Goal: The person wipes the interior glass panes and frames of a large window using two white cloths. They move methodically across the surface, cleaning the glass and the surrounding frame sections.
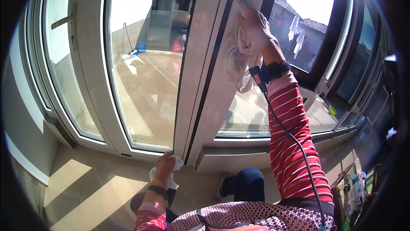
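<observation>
My right hand (253, 23) is raised and presses a bunched white cloth (241, 48) against the pale frame post (221, 80) between the glazed door and the window. Folds of the cloth hang down below the fingers. Low at the left, my left hand (165, 165) is closed around a crumpled white cloth or tissue (174, 179) near the bottom corner of the door glass (147, 96). Both wrists wear dark bands, and a cable runs from the right one along the striped sleeve.
An open dark-framed window sash (315, 80) stands beyond my right arm. A door handle (62, 22) juts out at the left. A low ledge (232, 160) runs under the window. Cluttered items (355, 186) stand at the lower right. Behind the glass are a broom and a blue dustpan (141, 47).
</observation>
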A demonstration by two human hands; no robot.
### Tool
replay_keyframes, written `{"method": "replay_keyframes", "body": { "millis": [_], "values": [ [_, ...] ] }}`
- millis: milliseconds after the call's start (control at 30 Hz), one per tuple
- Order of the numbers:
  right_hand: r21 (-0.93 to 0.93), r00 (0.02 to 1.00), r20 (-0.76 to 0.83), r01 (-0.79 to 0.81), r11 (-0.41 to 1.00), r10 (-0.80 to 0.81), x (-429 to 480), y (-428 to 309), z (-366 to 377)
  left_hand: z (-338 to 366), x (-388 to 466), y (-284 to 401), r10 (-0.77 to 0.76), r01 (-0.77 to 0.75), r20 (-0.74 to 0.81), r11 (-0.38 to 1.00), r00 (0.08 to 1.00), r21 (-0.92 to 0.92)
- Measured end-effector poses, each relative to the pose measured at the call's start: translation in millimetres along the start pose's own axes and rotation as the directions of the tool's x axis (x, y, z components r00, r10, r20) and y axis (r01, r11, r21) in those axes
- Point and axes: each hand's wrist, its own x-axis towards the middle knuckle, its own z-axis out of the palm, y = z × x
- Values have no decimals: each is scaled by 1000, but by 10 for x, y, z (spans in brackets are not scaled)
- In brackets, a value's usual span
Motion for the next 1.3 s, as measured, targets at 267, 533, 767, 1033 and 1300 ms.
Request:
{"method": "replay_keyframes", "body": {
  "millis": [267,533,767,1033,1300],
  "values": [
    [523,987,-154,44,851,44,168,391,143,-51,50,27,-19,19,-4,999,1000,-32],
    [-239,911,-400,0,971,-98,12,365,-302,-19,74,110,-16,16,-7,999,1000,-32],
    [-376,955,-202,127,918,-215,149,93,-73,5,89,106,-27,27,13,999,1000,-38],
    [-391,974,-53,182,902,-219,-59,263,151,157,111,115,-16,15,39,999,999,41],
    [-431,921,-45,332,839,-387,-600,345,486,138,77,96,-33,32,40,999,999,25]
  ]
}}
